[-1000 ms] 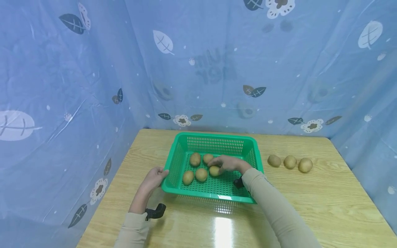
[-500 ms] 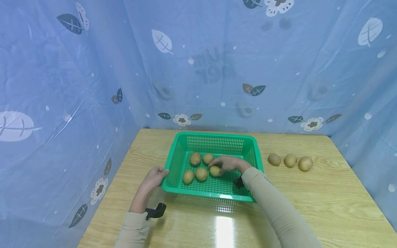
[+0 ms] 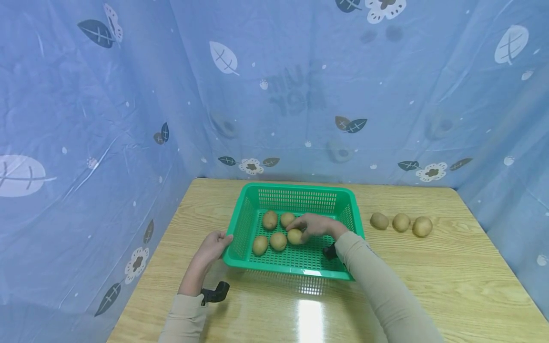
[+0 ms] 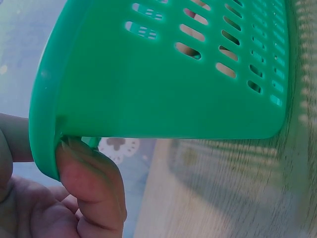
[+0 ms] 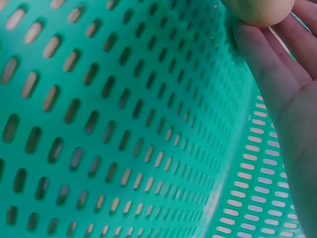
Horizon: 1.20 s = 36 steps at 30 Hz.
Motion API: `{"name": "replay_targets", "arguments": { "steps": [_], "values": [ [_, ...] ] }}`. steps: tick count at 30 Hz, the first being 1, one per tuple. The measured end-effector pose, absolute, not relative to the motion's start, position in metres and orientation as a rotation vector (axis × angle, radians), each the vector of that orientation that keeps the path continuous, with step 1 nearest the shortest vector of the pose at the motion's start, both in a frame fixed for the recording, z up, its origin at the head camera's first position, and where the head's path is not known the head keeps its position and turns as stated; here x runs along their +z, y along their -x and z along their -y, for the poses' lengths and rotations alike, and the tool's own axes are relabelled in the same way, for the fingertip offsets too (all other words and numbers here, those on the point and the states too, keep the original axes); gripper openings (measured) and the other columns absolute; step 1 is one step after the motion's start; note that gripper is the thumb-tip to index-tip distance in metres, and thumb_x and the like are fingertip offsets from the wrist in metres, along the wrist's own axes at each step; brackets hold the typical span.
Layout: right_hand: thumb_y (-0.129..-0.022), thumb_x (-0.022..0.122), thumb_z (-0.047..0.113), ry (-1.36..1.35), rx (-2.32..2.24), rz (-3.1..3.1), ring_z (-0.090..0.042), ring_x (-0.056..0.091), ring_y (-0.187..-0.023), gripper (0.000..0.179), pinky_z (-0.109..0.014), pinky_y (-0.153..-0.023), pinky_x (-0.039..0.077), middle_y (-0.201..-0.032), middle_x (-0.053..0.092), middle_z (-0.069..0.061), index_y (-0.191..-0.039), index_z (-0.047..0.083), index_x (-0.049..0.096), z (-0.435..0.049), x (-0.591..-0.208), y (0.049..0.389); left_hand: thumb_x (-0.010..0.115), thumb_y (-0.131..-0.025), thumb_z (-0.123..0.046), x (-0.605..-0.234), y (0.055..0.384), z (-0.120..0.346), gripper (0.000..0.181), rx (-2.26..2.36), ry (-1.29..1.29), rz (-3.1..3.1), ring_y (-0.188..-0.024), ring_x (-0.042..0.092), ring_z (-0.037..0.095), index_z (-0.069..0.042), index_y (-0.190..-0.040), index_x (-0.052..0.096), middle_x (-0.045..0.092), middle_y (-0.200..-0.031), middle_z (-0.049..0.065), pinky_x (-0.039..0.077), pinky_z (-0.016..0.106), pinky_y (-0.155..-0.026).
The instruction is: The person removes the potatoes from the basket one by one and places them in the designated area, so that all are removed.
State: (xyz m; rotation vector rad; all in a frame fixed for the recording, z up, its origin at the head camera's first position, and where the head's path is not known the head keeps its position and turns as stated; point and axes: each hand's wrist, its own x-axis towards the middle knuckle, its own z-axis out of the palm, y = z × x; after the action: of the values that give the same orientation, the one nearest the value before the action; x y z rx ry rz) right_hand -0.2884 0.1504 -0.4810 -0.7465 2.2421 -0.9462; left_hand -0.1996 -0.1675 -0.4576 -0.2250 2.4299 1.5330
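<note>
A green plastic basket [image 3: 300,271] with slotted walls stands on the table. My left hand [image 3: 214,245] grips its left rim; in the left wrist view the bent fingers [image 4: 94,183] hook under the rim's edge. Inside the basket my right hand [image 3: 315,225] holds a potato [image 3: 295,237] between thumb and fingers, low over the basket floor. The right wrist view shows this potato [image 5: 262,10] at the top edge, mostly out of frame. Left of it lie potatoes in two rows: a front one [image 3: 278,241], another front one [image 3: 259,245], a back one [image 3: 269,220] and a smaller one [image 3: 287,219].
On the wooden table [image 3: 450,276], right of the basket, three potatoes lie in a row: a darker one [image 3: 379,221], a middle one [image 3: 401,222] and a larger one [image 3: 422,226]. A blue patterned curtain [image 3: 279,95] rises behind and at both sides.
The right hand and its potato have shifted slightly left, bringing the potato closer to the front row. The left hand stays on the rim.
</note>
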Motion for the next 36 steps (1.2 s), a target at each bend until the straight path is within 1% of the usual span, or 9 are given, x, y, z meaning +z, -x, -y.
{"name": "replay_targets", "arguments": {
  "steps": [5, 10, 12, 17, 22, 27, 31, 33, 36],
  "values": [
    [-0.08, 0.07, 0.006, 0.733, -1.044, -2.23, -0.034, 0.044, -0.13, 0.055, -0.05, -0.104, 0.038, -0.136, 0.055, -0.008, -0.133, 0.01, 0.055, -0.152, -0.477, 0.288, 0.046, -0.1, -0.019, -0.458, 0.199, 0.169, 0.032, 1.534, 0.225, -2.424, -0.083, 0.061, 0.017, 0.01, -0.113, 0.052, 0.06, -0.1, 0.018, 0.052, 0.03, -0.071],
    [-0.081, 0.068, 0.007, 0.749, -1.11, -2.221, -0.031, 0.042, -0.132, 0.056, -0.05, -0.104, 0.039, -0.142, 0.049, -0.009, -0.136, 0.012, 0.053, -0.155, -0.471, 0.288, 0.046, -0.1, -0.018, -0.457, 0.199, 0.17, 0.031, 1.526, 0.224, -2.436, -0.082, 0.061, 0.018, 0.01, -0.113, 0.052, 0.06, -0.099, 0.018, 0.051, 0.029, -0.071],
    [-0.082, 0.067, 0.008, 0.755, -1.117, -2.234, -0.029, 0.042, -0.132, 0.057, -0.048, -0.103, 0.04, -0.143, 0.048, -0.007, -0.136, 0.014, 0.052, -0.155, -0.469, 0.289, 0.046, -0.1, -0.018, -0.456, 0.199, 0.169, 0.032, 1.536, 0.22, -2.429, -0.082, 0.062, 0.018, 0.01, -0.114, 0.052, 0.061, -0.1, 0.019, 0.052, 0.029, -0.071],
    [-0.082, 0.067, 0.008, 0.754, -1.168, -2.245, -0.031, 0.042, -0.132, 0.055, -0.052, -0.104, 0.038, -0.142, 0.049, -0.007, -0.135, 0.012, 0.053, -0.156, -0.466, 0.288, 0.046, -0.1, -0.019, -0.455, 0.198, 0.168, 0.031, 1.551, 0.21, -2.41, -0.083, 0.061, 0.018, 0.01, -0.112, 0.052, 0.06, -0.1, 0.019, 0.051, 0.029, -0.07],
    [-0.083, 0.068, 0.012, 0.732, -1.21, -2.258, -0.033, 0.042, -0.131, 0.053, -0.055, -0.104, 0.036, -0.141, 0.049, -0.008, -0.134, 0.011, 0.054, -0.157, -0.465, 0.288, 0.047, -0.1, -0.019, -0.454, 0.196, 0.169, 0.032, 1.542, 0.208, -2.417, -0.081, 0.062, 0.018, 0.01, -0.112, 0.052, 0.061, -0.099, 0.019, 0.052, 0.03, -0.07],
    [-0.084, 0.067, 0.015, 0.692, -1.265, -2.28, -0.032, 0.044, -0.129, 0.052, -0.053, -0.102, 0.038, -0.139, 0.051, -0.007, -0.134, 0.013, 0.054, -0.158, -0.464, 0.287, 0.046, -0.1, -0.019, -0.455, 0.195, 0.17, 0.033, 1.549, 0.2, -2.422, -0.077, 0.063, 0.016, 0.011, -0.113, 0.053, 0.062, -0.098, 0.021, 0.051, 0.029, -0.068],
    [-0.085, 0.067, 0.014, 0.651, -1.346, -2.289, -0.029, 0.047, -0.125, 0.05, -0.047, -0.098, 0.043, -0.137, 0.052, -0.007, -0.133, 0.016, 0.054, -0.16, -0.46, 0.286, 0.046, -0.1, -0.018, -0.456, 0.195, 0.17, 0.032, 1.552, 0.203, -2.42, -0.078, 0.062, 0.016, 0.011, -0.113, 0.053, 0.062, -0.099, 0.021, 0.052, 0.029, -0.068],
    [-0.085, 0.068, 0.013, 0.627, -1.41, -2.277, -0.028, 0.048, -0.123, 0.051, -0.044, -0.095, 0.045, -0.136, 0.052, -0.007, -0.134, 0.015, 0.054, -0.162, -0.459, 0.287, 0.046, -0.1, -0.018, -0.456, 0.196, 0.169, 0.032, 1.559, 0.206, -2.418, -0.078, 0.063, 0.016, 0.011, -0.113, 0.052, 0.062, -0.099, 0.021, 0.052, 0.03, -0.069],
    [-0.085, 0.068, 0.013, 0.622, -1.498, -2.26, -0.028, 0.048, -0.122, 0.054, -0.041, -0.093, 0.046, -0.136, 0.051, -0.009, -0.136, 0.009, 0.051, -0.164, -0.458, 0.289, 0.046, -0.1, -0.018, -0.456, 0.196, 0.169, 0.033, 1.56, 0.204, -2.422, -0.079, 0.063, 0.016, 0.011, -0.114, 0.052, 0.063, -0.099, 0.021, 0.053, 0.03, -0.07]
  ]
}}
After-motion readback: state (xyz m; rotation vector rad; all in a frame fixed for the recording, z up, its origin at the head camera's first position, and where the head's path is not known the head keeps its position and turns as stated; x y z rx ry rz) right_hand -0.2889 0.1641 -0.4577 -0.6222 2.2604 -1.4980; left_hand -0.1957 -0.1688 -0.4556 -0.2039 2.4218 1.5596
